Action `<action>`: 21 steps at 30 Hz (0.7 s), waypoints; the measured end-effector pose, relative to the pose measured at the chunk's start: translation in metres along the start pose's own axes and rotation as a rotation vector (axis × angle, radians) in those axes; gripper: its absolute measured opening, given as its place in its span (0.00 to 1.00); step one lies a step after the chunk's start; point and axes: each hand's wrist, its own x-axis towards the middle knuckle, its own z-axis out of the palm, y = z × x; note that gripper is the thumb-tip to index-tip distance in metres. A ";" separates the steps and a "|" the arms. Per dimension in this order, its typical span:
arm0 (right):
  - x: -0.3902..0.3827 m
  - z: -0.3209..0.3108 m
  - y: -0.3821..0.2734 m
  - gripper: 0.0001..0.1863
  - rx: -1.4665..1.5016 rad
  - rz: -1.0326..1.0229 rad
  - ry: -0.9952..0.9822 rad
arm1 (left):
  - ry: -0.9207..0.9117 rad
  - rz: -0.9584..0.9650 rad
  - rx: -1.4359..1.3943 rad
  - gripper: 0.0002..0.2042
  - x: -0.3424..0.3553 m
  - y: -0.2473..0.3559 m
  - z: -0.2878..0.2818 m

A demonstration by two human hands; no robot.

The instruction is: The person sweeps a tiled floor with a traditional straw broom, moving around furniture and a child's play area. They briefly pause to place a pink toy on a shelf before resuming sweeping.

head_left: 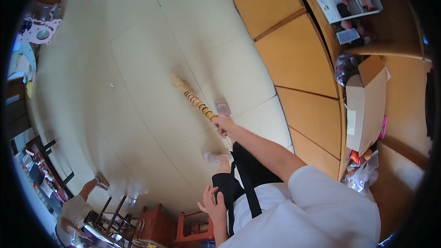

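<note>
Pale tiles are covering the floor (138, 64), smooth and faintly glossy, thin dark joints running between them. Along the right, a cabinet (298, 41) is showing flat, orange-brown wooden doors. Behind its front edge, a cardboard box (370, 105) is standing with one flap raised; a clear, crinkled bag (365, 174) is lying on its near side, and a white plastic basket (376, 0) is sitting at the far end. Near left, a red wooden stool (183, 230) is standing by the wearer, and another person's foot (101, 182) is resting on the tiles farther left.

Right hand (223, 125) is closing around the near end of a broom (200, 106): slim, straight, yellowish handle, dark bands ringing it, tan head looking soft and blurred. Broom is slanting away, far and left of the right hand; cannot tell whether its head is touching the floor. Left hand (214, 205) is hanging free, fingers loosely curling, nearer the body and well apart from both broom and right hand. Grey-pink slippers (223, 108) are flanking the grip, one farther right, one nearer.
</note>
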 end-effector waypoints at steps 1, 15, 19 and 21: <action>-0.004 -0.012 -0.018 0.24 0.001 -0.018 -0.027 | 0.008 -0.001 -0.003 0.11 0.001 0.004 0.000; -0.012 -0.132 -0.096 0.11 0.058 -0.128 0.394 | 0.146 0.041 -0.227 0.13 -0.007 -0.036 0.061; 0.028 -0.089 -0.010 0.11 -0.077 -0.082 0.399 | 0.127 -0.007 -0.328 0.13 -0.038 -0.048 0.080; -0.016 -0.024 0.018 0.11 -0.116 -0.214 0.290 | 0.172 -0.022 -0.356 0.14 -0.048 -0.058 0.087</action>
